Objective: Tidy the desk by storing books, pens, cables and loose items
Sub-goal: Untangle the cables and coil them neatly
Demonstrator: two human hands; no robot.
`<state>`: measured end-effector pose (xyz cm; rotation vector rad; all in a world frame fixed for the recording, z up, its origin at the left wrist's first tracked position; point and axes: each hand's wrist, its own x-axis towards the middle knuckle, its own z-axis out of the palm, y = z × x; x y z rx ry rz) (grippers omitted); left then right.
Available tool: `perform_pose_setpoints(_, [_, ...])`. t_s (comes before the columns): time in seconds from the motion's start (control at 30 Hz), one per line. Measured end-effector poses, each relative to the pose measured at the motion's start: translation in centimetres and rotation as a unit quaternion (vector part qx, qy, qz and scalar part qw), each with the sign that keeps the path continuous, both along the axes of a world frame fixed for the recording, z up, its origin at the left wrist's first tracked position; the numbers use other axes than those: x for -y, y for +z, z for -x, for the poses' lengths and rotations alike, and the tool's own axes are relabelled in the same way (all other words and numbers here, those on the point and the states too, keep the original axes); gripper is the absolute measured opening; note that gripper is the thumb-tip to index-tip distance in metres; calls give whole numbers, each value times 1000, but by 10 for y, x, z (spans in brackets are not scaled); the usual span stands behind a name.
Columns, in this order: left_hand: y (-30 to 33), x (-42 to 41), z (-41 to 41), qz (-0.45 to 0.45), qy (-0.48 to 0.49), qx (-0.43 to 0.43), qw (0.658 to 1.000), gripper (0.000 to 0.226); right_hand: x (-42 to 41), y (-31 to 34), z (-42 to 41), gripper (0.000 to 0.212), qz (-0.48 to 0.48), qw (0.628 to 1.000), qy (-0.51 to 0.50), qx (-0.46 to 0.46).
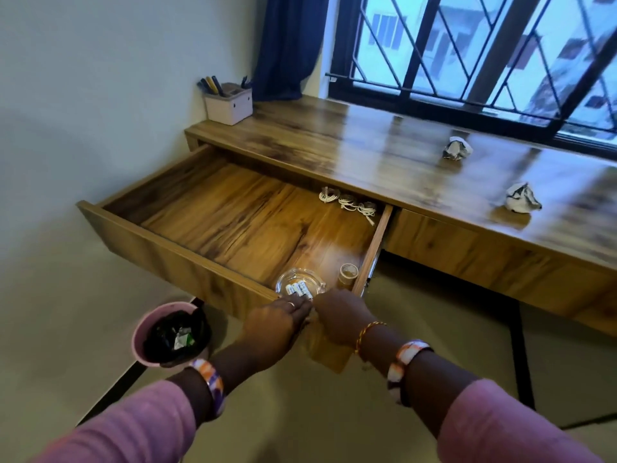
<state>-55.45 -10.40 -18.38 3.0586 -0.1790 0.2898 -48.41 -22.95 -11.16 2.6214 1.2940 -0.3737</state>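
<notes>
Glass dish (300, 285) at front right corner of open drawer (213, 208), holding batteries (298, 290) (at least two, count unclear). Left hand (278, 318) and right hand (337, 312) both at dish's near rim, fingers toward batteries; grip not discernible on either. Small wooden cylinder (348, 276) just beside dish. Three coiled white cables (349, 203) at drawer back right. Surface (384, 152): two crumpled papers (457, 148), one pen holder (229, 103) with pens. Pink bin (172, 334) on floor, wrappers inside.

head-worn view, downward onto drawer (233, 208)
</notes>
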Motion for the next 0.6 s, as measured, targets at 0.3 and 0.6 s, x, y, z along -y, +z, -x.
perform_pose_setpoints(0.3, [37, -25, -52, 29, 8, -98, 995, 38, 14, -31, -29, 29, -60, 996, -65, 5])
perform_pose_setpoints(0.6, [57, -18, -110, 58, 48, -127, 989, 31, 13, -41, -80, 27, -93, 991, -90, 26])
